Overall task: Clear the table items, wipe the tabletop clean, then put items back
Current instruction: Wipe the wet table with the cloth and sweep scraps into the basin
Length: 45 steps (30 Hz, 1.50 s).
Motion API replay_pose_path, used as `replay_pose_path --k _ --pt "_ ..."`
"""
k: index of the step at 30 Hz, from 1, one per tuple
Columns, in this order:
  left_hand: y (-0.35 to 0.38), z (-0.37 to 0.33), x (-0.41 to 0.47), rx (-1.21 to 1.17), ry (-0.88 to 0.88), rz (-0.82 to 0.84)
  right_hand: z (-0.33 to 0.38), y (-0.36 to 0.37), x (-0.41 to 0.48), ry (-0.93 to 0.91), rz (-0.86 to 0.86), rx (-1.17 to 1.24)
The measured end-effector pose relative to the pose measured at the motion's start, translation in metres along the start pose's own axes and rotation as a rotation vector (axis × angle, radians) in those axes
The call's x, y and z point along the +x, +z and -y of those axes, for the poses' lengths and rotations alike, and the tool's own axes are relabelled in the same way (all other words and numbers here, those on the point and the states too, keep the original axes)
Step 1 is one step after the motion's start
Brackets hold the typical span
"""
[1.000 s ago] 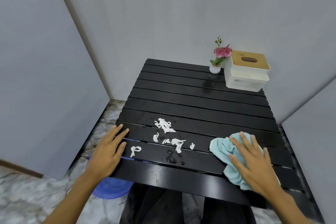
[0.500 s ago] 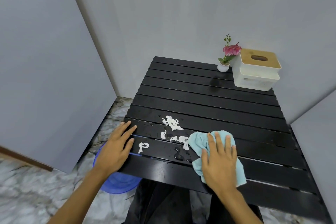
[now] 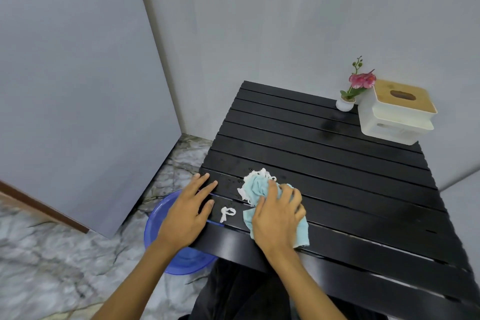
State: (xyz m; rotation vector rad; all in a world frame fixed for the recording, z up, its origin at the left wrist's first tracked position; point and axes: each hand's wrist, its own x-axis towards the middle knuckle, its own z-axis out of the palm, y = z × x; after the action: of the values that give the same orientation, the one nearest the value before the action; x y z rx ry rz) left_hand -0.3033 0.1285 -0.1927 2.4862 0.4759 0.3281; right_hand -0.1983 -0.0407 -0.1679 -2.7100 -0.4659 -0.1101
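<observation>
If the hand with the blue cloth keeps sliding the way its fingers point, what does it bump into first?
The right hand points up-left across the table. It would probably first push the white scraps bunched at the cloth's front edge; beyond them the slats look bare.

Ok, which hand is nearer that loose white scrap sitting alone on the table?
Left. The left hand lies flat just left of the white scrap; the right hand, pressing the cloth, is slightly farther to its right.

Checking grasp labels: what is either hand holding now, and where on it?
Right hand presses and bunches the blue cloth from above, at its middle. Left hand holds nothing; it lies flat on the table edge.
</observation>
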Motion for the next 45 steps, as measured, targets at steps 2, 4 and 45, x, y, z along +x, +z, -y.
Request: replay_pose_path --k 2,4,45 --pt "0.000 -0.001 0.000 0.005 0.003 -0.003 0.015 0.005 0.003 -0.031 -0.001 0.048" --pt "-0.001 -0.003 -0.001 0.006 0.000 -0.003 0.026 0.006 0.005 -0.056 0.021 0.131" --pt "-0.007 -0.011 -0.003 0.054 -0.034 0.012 0.001 0.022 0.077 -0.369 0.140 -0.019"
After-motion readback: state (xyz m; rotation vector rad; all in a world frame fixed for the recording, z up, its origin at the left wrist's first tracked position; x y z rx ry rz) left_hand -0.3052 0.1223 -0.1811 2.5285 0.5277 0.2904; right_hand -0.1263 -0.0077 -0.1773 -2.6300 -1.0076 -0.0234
